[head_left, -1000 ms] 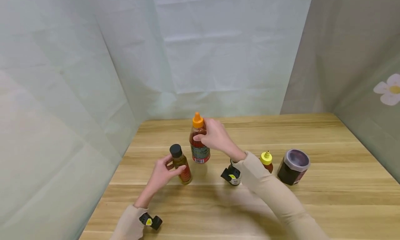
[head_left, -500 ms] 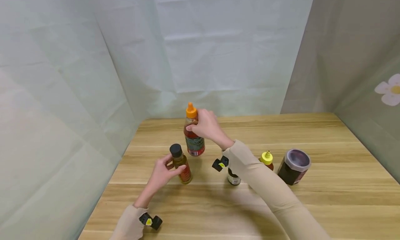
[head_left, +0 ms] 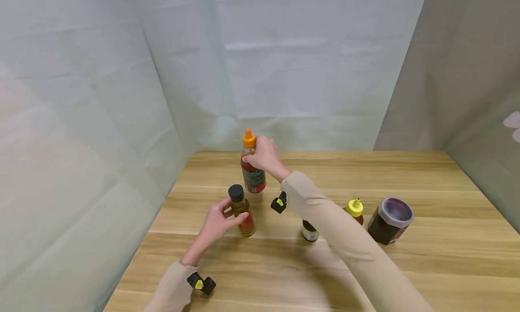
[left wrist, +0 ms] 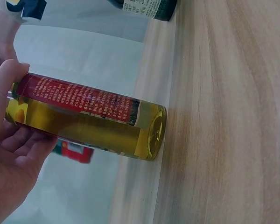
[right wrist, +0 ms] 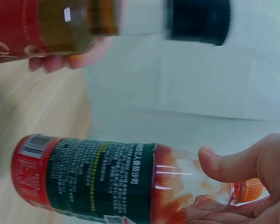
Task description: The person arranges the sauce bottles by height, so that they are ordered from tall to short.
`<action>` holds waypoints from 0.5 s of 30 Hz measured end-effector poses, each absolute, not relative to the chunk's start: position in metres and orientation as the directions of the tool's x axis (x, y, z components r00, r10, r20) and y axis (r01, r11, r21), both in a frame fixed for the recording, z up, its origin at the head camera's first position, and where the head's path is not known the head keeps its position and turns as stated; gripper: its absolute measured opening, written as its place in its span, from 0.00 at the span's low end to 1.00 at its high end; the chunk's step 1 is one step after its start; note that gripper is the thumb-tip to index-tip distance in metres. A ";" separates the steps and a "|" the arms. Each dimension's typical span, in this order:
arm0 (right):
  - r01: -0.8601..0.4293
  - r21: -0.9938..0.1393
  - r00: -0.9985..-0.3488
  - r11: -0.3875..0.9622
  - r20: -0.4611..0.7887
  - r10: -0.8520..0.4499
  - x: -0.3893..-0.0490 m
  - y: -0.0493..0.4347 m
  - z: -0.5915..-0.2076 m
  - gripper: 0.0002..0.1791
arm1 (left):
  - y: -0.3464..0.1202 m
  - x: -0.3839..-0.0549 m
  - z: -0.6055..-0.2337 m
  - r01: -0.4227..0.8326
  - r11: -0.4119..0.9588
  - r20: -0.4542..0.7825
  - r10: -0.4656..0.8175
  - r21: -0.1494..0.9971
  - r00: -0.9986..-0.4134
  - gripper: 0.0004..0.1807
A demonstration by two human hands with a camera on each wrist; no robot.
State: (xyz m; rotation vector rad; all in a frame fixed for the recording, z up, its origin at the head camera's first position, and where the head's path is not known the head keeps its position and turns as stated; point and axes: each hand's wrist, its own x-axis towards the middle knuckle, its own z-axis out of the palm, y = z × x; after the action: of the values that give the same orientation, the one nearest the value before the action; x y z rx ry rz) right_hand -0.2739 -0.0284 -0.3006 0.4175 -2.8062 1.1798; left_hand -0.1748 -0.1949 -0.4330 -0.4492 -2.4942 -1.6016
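My left hand (head_left: pixel 217 221) grips a small bottle of yellow oil (head_left: pixel 248 224) with a black cap and red label, thumb on one side and fingers on the other. Seen from the left wrist, this oil bottle (left wrist: pixel 84 119) has its base right at the wooden tabletop. Behind it, my right hand (head_left: pixel 266 157) holds a larger squeeze bottle of red sauce (head_left: pixel 253 179) by its upper part, just under the orange nozzle cap. The right wrist view shows the sauce bottle's (right wrist: pixel 102 179) green and red label and the thumb across its clear shoulder.
Right of the hands stand a small dark jar (head_left: pixel 310 233) with a white label, a yellow-capped squeeze bottle (head_left: pixel 355 209) partly behind the right sleeve, and a wide dark jar (head_left: pixel 390 224). Cloth walls (head_left: pixel 304 77) enclose the wooden table (head_left: pixel 447 239) at the back and sides.
My right hand has carried the sauce bottle farther back and slightly left, behind the oil bottle. The left hand keeps its hold on the oil bottle. The head view has shifted a little.
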 end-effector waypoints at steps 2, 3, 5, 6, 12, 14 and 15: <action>-0.269 -0.704 -0.962 0.658 0.168 -0.214 -0.277 -0.032 -0.306 0.25 | -0.195 -0.174 -0.433 0.322 0.388 0.277 0.168 0.864 -0.946 0.25; -0.268 -0.706 -0.963 0.655 0.170 -0.211 -0.279 -0.034 -0.309 0.25 | -0.194 -0.174 -0.433 0.319 0.388 0.275 0.164 0.865 -0.947 0.25; -0.264 -0.710 -0.964 0.653 0.171 -0.203 -0.282 -0.037 -0.315 0.25 | -0.194 -0.174 -0.433 0.316 0.385 0.273 0.162 0.867 -0.948 0.25; -0.262 -0.712 -0.965 0.652 0.173 -0.198 -0.283 -0.038 -0.318 0.25 | -0.193 -0.173 -0.433 0.314 0.384 0.272 0.161 0.868 -0.949 0.25; -0.251 -0.727 -0.968 0.639 0.177 -0.179 -0.289 -0.042 -0.331 0.25 | -0.192 -0.172 -0.433 0.307 0.378 0.266 0.157 0.873 -0.951 0.26; -0.251 -0.730 -0.968 0.636 0.177 -0.179 -0.291 -0.043 -0.333 0.25 | -0.192 -0.172 -0.434 0.307 0.380 0.265 0.158 0.873 -0.951 0.26; -0.252 -0.727 -0.968 0.639 0.177 -0.180 -0.291 -0.043 -0.334 0.25 | -0.192 -0.172 -0.434 0.307 0.380 0.265 0.160 0.873 -0.951 0.26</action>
State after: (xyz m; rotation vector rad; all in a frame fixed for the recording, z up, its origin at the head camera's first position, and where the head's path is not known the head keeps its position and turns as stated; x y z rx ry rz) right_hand -0.2911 -0.0434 -0.3342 0.3644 -2.7639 1.2457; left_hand -0.1722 -0.1921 -0.4343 -0.4252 -2.4937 -1.6224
